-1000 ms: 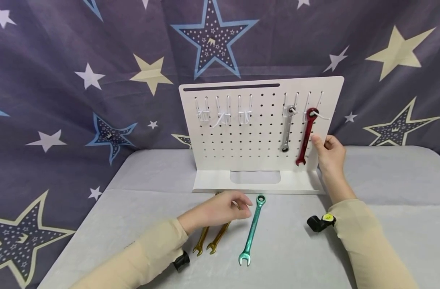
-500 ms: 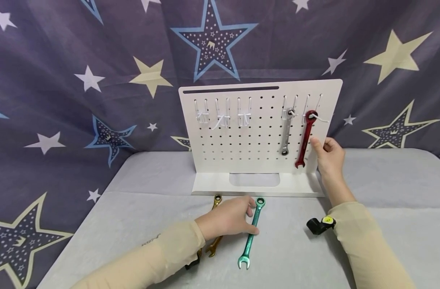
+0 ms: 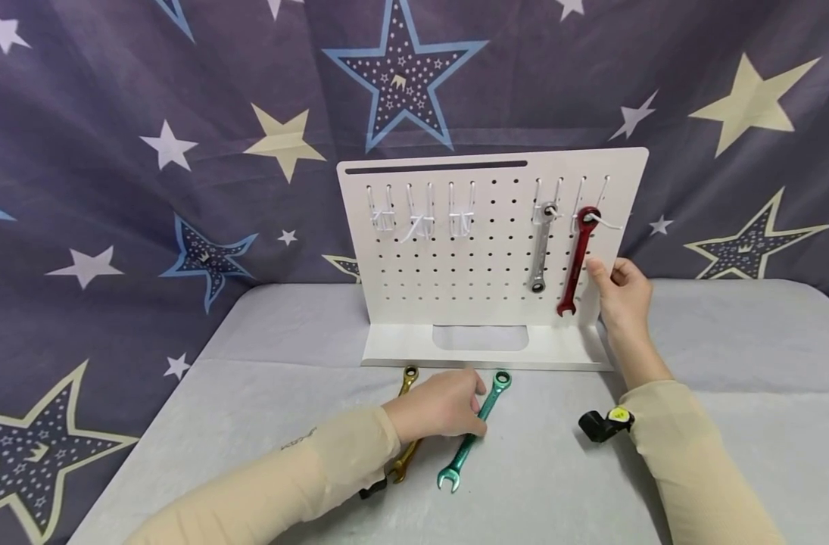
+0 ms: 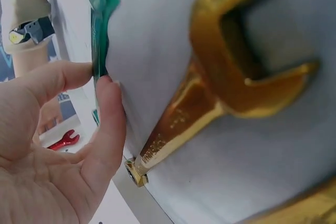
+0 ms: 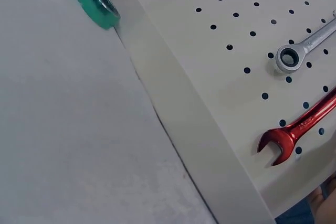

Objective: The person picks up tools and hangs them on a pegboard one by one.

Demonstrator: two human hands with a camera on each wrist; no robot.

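Note:
My left hand (image 3: 437, 409) pinches the green combination wrench (image 3: 460, 456) by its middle, thumb and fingertips meeting on the shank in the left wrist view. The wrench slants, ring end away from me and open end nearer. A gold wrench (image 4: 184, 98) lies on the table just left of it, partly hidden by my left hand in the head view. My right hand (image 3: 625, 303) grips the right edge of the white pegboard (image 3: 448, 310), thumb in front and fingers behind. Beside that thumb a red wrench (image 3: 576, 261) hangs on a hook, with a silver wrench (image 3: 540, 253) left of it.
Bare white hooks (image 3: 421, 223) line the pegboard's upper left. Its base lip (image 3: 400, 356) runs along the table behind the green wrench. Part of another gold wrench (image 4: 304, 208) shows low in the left wrist view. A star-patterned cloth (image 3: 210, 151) hangs behind the table (image 3: 537, 469).
My left hand has moved right from above the gold wrenches and taken hold of the green wrench. The green wrench has turned, its ring end shifting right. My right hand has stayed on the pegboard.

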